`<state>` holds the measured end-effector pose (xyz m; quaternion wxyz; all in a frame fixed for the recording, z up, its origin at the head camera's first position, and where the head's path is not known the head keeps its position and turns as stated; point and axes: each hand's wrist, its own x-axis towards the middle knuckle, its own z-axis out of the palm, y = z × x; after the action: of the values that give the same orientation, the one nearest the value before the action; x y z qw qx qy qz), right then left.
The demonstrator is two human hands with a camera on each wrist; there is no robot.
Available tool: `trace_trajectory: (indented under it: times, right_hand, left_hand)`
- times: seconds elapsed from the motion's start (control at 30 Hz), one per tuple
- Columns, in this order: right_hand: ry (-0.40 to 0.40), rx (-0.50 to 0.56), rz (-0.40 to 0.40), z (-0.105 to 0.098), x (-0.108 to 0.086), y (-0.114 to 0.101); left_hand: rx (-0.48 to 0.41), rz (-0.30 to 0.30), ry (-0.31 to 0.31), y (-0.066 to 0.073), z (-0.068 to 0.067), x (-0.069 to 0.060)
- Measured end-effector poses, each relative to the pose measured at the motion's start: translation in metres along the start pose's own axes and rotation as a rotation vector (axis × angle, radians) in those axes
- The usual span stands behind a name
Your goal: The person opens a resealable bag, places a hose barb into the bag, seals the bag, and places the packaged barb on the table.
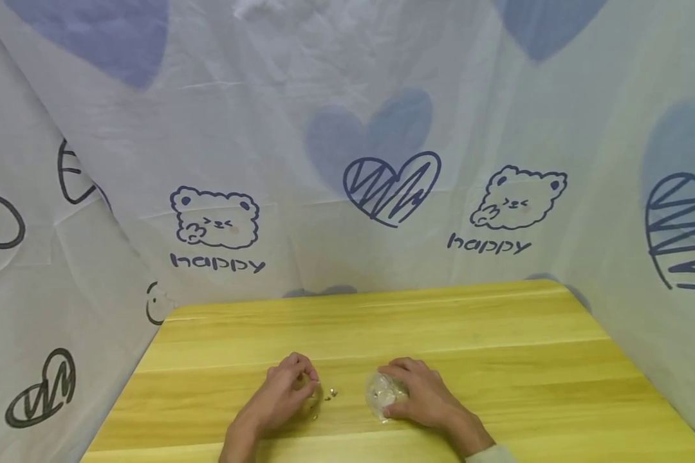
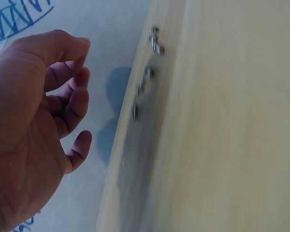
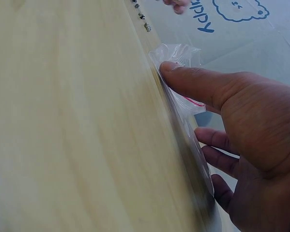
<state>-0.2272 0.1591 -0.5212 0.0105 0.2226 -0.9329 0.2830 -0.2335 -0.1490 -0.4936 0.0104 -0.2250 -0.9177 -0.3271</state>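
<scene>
My right hand [image 1: 425, 395] holds a clear plastic zip bag [image 3: 176, 53] with a red seal line. Its thumb lies over the bag, and the other fingers are at the far side. A transparent curved edge [image 3: 195, 150] runs below that hand; whether it belongs to the bag I cannot tell. My left hand [image 2: 33, 111] hovers over the table, thumb and index tips together, other fingers curled. Anything between those tips is too small to make out. Several small shiny metal pieces [image 2: 149, 72] lie scattered on the table beside the left hand, between the two hands.
The yellow wood-grain tabletop [image 1: 382, 328] extends beyond both hands to a far edge. Behind it and at both sides hangs a white cloth [image 1: 301, 244] printed with hearts and bears.
</scene>
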Motion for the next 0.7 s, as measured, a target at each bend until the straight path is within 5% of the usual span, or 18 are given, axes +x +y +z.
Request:
trace_trajectory:
  times: [0.4, 0.7]
  right_hand:
    - [-0.006, -0.003, 0.013, -0.002, -0.001, 0.0]
    - [0.003, 0.006, -0.01, -0.001, -0.001, 0.0]
  left_hand:
    - [-0.012, 0.133, -0.049, 0.042, 0.036, 0.039]
    - [0.112, 0.16, -0.079, 0.062, 0.062, 0.049]
